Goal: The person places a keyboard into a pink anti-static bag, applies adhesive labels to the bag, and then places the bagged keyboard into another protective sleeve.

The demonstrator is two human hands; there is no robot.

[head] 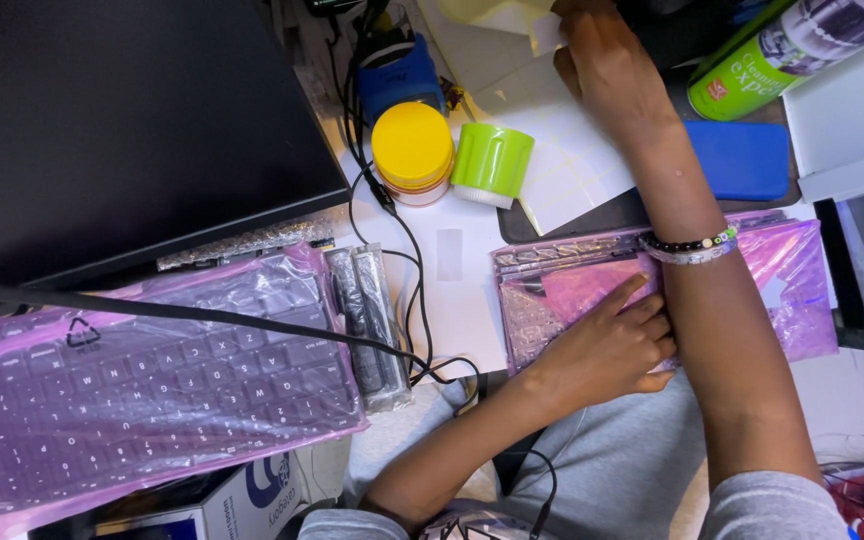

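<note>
Head view: left hand (pixel 607 345) presses pink bag (pixel 572 290), grip flat.

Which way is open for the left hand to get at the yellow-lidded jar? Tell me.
Probably yes. The left hand rests on the pink-bagged part, and the yellow-lidded jar stands up and to its left. Only bare white table and a thin black cable lie between.

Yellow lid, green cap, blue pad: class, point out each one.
yellow lid (pixel 412 145), head view, centre of its top.
green cap (pixel 493 160), head view, middle of its ribbed side.
blue pad (pixel 742 158), head view, middle of its face.
</note>
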